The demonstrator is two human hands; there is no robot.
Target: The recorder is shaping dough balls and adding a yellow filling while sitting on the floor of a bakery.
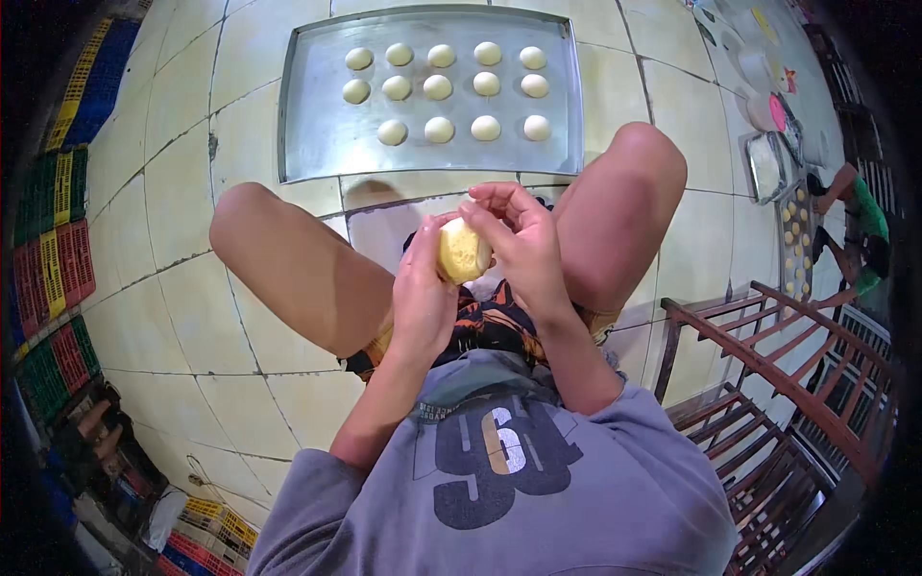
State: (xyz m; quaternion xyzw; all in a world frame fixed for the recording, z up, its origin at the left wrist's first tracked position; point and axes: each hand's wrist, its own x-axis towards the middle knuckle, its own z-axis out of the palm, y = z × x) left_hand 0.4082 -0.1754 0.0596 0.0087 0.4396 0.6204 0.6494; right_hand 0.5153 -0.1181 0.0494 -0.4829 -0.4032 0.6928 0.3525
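Observation:
Between my two hands, above my lap, is a dough ball with a rough yellow face and a smooth pale outer layer. My left hand is closed around its left side. The thumb and fingers of my right hand curl against its upper right edge, with some fingertips hidden. Beyond my knees, a shallow metal tray lies on the floor. Several smooth white dough balls sit in it in three rows, spaced apart.
Stacked plastic crates line the left side. At the right stands a reddish-brown slatted rack. Past it, a person in green is beside another tray of dough balls. A pink-topped tub stands farther off on the tiled floor.

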